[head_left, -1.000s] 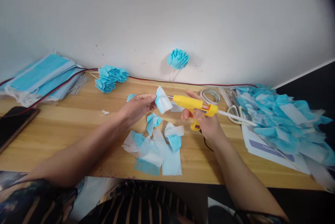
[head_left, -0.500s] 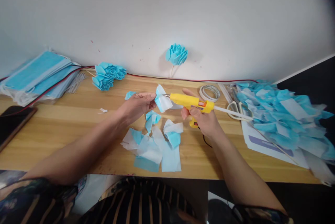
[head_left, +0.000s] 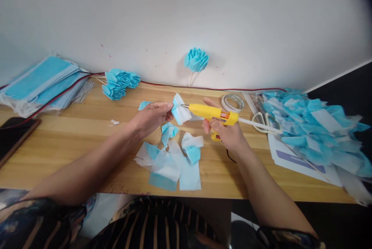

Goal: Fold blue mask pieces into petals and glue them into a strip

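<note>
Surface [head_left: 69, 140] is lying open for you between phone [head_left: 17, 136] and left forearm [head_left: 99, 159]; cut pieces [head_left: 165, 166] are crowding the middle, scissors [head_left: 265, 118] and fabric heap [head_left: 316, 130] are blocking right.

Smartphone [head_left: 18, 134] at worktop's [head_left: 72, 134] left end; red-and-black cable [head_left: 162, 84] along wall [head_left: 122, 16]; tape roll [head_left: 232, 109] near scissors [head_left: 266, 119].

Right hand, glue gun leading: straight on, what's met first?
The glue gun in the right hand likely meets the blue-and-white piece in the left hand first; they overlap in view, so contact is unclear.
</note>
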